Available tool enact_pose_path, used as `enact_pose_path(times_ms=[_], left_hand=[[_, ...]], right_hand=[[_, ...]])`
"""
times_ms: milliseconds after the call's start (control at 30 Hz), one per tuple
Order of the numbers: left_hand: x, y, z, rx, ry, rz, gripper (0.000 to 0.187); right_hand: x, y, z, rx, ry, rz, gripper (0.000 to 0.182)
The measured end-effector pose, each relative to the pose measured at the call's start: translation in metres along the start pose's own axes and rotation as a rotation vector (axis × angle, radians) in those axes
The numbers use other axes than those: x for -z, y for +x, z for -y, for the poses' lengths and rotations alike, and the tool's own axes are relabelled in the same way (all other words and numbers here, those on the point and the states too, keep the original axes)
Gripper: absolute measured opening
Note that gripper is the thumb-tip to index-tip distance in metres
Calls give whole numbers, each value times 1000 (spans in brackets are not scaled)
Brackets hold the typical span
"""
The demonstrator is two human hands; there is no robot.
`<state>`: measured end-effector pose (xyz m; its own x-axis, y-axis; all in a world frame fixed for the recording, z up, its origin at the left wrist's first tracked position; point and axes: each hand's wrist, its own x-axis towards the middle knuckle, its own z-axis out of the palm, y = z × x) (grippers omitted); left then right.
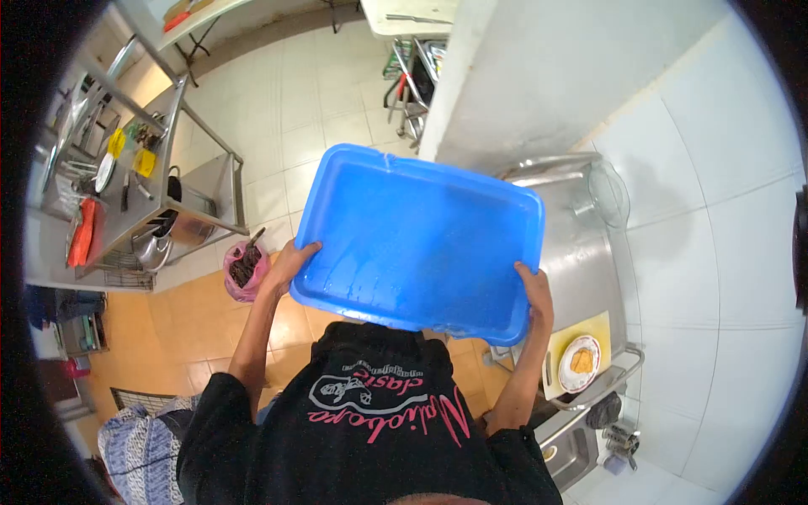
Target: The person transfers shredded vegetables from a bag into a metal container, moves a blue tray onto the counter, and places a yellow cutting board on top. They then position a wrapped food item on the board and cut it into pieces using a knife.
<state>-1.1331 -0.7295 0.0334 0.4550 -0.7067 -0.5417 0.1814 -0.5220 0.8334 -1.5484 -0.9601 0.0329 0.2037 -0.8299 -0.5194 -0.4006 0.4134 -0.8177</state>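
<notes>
A large blue plastic tray [421, 240] with a raised rim is held up in front of my body, its inside facing me and wet with drops. My left hand [289, 263] grips its left edge, thumb over the rim and fingers hidden behind. On the opposite side my right hand [536, 295] holds the right edge in the same way. Nothing lies inside the tray. Below and right of it, nearest my right forearm, a plate with food [581, 364] rests on a pale cutting board [551, 388].
A steel counter [581, 269] with a glass bowl [608, 195] runs along the tiled wall at right, a sink [576, 454] below it. At left stands a metal shelf [156, 194] with utensils. A pink bag [246, 271] sits on the floor. Patterned cloth is at lower left.
</notes>
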Motion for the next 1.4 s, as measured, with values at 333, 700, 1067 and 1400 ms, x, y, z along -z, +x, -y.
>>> enact_pose_path(times_ms=[333,700,1067,1400], left_hand=[[121,-65,50,69,-137,-250,59],[202,-94,80,83,-345,-510,67],[307,-138,113,160,-451,-718,58],[469,-173,130,98,-387,-611,57]], right_hand=[[-147,7,67,78,-37,297,45],[-293,42,142,187,-247,486,42],[-447,16,180,337,-305,725,40],[-572,-77,174,252,-250,594,41]])
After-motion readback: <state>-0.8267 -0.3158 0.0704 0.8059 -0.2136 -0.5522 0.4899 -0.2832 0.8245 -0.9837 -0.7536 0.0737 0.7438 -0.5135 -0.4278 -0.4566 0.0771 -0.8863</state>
